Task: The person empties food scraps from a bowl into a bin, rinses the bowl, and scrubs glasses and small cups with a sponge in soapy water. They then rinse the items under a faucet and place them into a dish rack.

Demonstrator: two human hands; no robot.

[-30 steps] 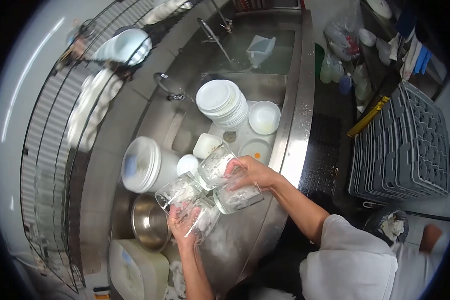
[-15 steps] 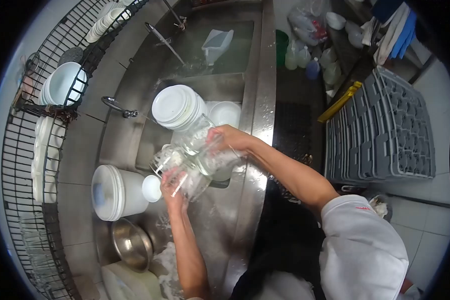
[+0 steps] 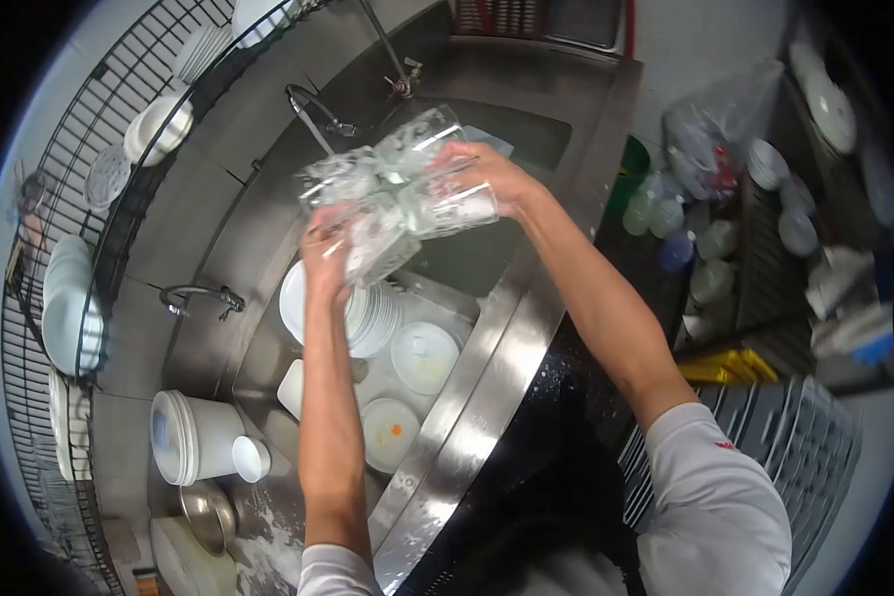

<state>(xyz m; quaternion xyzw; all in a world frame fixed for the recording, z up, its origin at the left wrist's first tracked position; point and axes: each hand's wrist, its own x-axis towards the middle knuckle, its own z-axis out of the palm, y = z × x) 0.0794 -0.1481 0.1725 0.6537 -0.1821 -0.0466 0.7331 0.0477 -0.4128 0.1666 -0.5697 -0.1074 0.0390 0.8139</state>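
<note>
Several clear, soapy glasses (image 3: 452, 211) are bunched between my two hands, above the border of the water-filled sink (image 3: 467, 260). My left hand (image 3: 330, 243) is wrapped round glasses on the left side of the bunch. On the right side my right hand (image 3: 482, 177) grips others, its fingers partly hidden behind the glass. Foam clings to the glass walls. Below the hands, a stack of white plates (image 3: 375, 323) stands in the nearer basin, beside a white bowl (image 3: 424, 358) and a plate with an orange scrap (image 3: 389, 434).
A running tap (image 3: 313, 124) is behind the glasses, and another tap (image 3: 204, 296) is on the left wall. A white bucket (image 3: 204, 437), a small white cup (image 3: 251, 458) and a metal bowl (image 3: 209, 517) stand left. Wire shelves (image 3: 99, 238) hold dishes. Grey racks (image 3: 755, 447) stand right.
Both hands have carried the glasses away from the nearer basin to the water-filled sink. The camera view has turned, and the plates and bowls below are more exposed.
</note>
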